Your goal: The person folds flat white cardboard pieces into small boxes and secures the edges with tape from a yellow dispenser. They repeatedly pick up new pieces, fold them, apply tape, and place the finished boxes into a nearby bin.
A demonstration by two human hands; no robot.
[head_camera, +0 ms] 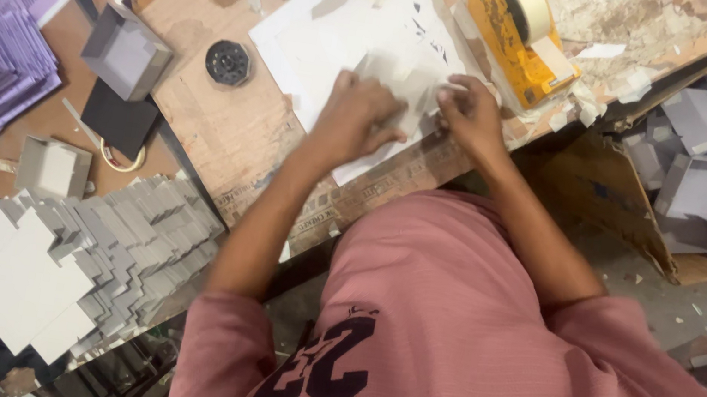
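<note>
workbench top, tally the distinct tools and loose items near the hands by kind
yellow tape dispenser with tape roll: 1
black round ridged cap: 1
open grey cardboard box: 1
flat black square card: 1
grey folded card piece under both hands: 1
total: 5

Worn wooden table (240, 144) bears white sheet (348, 48), yellow tape dispenser (513, 36), black disc (228, 63)

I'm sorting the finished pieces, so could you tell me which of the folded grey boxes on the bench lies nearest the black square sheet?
The open grey box just above the black square sheet, touching its upper edge. The other grey box lies lower left, apart from the sheet.
</note>
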